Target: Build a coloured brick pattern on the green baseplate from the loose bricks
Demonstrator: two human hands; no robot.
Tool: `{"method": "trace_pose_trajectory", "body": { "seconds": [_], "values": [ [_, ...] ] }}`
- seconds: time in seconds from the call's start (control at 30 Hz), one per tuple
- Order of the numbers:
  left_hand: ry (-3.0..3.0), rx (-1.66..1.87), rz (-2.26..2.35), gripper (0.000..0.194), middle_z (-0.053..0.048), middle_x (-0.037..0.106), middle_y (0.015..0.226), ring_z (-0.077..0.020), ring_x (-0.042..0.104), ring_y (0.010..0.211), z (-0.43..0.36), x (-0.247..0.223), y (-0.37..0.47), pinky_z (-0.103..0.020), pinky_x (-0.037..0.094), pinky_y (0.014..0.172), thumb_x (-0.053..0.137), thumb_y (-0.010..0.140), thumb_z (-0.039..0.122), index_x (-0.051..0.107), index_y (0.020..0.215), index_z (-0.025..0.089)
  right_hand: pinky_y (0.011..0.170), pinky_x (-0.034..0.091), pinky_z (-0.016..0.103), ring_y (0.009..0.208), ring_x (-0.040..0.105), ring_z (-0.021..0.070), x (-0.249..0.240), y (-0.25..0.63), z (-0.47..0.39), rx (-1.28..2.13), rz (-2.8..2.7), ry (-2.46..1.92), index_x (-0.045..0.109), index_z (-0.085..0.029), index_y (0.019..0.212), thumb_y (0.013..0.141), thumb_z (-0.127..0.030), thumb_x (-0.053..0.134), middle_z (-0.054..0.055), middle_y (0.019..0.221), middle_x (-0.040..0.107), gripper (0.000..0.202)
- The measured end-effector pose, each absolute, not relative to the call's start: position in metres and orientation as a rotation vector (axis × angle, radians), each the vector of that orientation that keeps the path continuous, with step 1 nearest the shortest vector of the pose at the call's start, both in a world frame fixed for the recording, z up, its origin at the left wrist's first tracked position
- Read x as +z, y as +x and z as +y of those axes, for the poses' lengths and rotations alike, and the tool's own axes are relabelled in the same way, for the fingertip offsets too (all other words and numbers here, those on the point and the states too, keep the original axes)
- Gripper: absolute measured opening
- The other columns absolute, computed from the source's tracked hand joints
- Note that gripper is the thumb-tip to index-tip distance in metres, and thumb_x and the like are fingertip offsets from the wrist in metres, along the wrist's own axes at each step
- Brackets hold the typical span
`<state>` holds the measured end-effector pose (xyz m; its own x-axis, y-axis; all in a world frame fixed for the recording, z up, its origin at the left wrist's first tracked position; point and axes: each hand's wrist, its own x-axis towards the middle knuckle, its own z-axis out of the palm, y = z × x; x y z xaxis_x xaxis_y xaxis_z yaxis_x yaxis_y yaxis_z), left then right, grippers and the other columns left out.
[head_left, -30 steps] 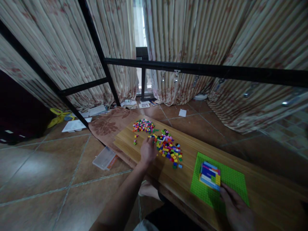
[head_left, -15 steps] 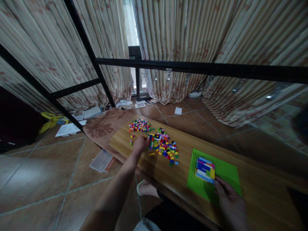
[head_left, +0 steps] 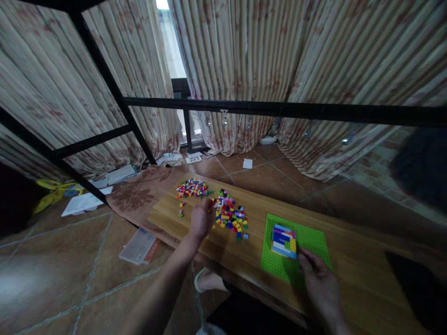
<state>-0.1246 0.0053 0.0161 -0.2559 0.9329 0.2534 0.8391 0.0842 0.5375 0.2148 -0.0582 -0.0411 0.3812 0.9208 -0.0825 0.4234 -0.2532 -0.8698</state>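
Over the pile of loose toy building bricks [head_left: 230,216], my left hand [head_left: 201,218] is closed in a pinch. A small reddish and whitish brick [head_left: 214,204] shows at its fingertips. Farther right lies a green studded baseplate [head_left: 314,239], and on it a flat block of joined bricks [head_left: 283,241] in blue, white, purple and yellow. My right hand [head_left: 320,279] rests over the baseplate's near right part, fingers curled together, with the fingertips beside the block's near right corner. Whether they grip anything is hidden.
A heap of smaller bricks [head_left: 192,187] sits at the wooden board's [head_left: 254,260] far left. A clear plastic box [head_left: 138,246] lies on the floor to the left. A dark flat object [head_left: 412,284] is at right. A black metal frame [head_left: 244,106] crosses before the curtains.
The view has shifted, moving the board leftward in the picture. My left hand stays by the brick pile, its wrist now more raised and a piece showing at the fingertips. My right hand stays beside the block.
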Motion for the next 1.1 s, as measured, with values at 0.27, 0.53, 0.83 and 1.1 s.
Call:
{"method": "trace_pose_trajectory", "body": {
  "seconds": [0.27,0.53,0.83,1.1],
  "values": [
    [2.156,0.981,1.955,0.023,-0.007,0.066,0.100,-0.0237,0.060,0.097,-0.023,0.005,-0.077,-0.036,0.046,0.090,0.052,0.082,0.013,0.058,0.103,0.020,0.074,0.051,0.030,0.081,0.064,0.0178,0.009,0.138,-0.059,0.673,-1.545,-1.470,0.064,-0.020,0.111,0.086,-0.048,0.050,0.008,0.100,0.069,0.041],
    [2.270,0.874,1.854,0.038,-0.010,0.064,0.106,-0.0254,0.059,0.101,-0.048,-0.006,-0.055,-0.041,0.046,0.093,0.051,0.080,0.011,0.053,0.117,0.016,0.073,0.050,0.029,0.079,0.065,0.0180,-0.004,0.074,-0.028,0.701,-1.656,-1.398,0.067,-0.020,0.099,0.089,-0.038,0.049,0.005,0.089,0.071,0.027],
    [1.971,0.923,1.872,0.031,-0.006,0.067,0.102,-0.0214,0.061,0.100,-0.049,-0.023,-0.052,-0.035,0.049,0.092,0.054,0.080,0.011,0.058,0.109,0.021,0.076,0.045,0.029,0.079,0.061,0.0189,-0.027,0.069,-0.027,0.385,-1.898,-1.447,0.064,-0.019,0.086,0.096,-0.029,0.034,0.008,0.082,0.067,0.033],
    [1.182,1.309,1.701,0.029,-0.007,0.069,0.095,-0.0181,0.065,0.085,-0.042,-0.024,-0.075,-0.031,0.053,0.079,0.061,0.076,0.024,0.061,0.104,0.015,0.073,0.045,0.028,0.080,0.063,0.0191,-0.032,0.071,-0.011,0.453,-1.834,-1.538,0.065,-0.021,0.089,0.093,-0.027,0.040,0.006,0.087,0.069,0.026]
  ]
}}
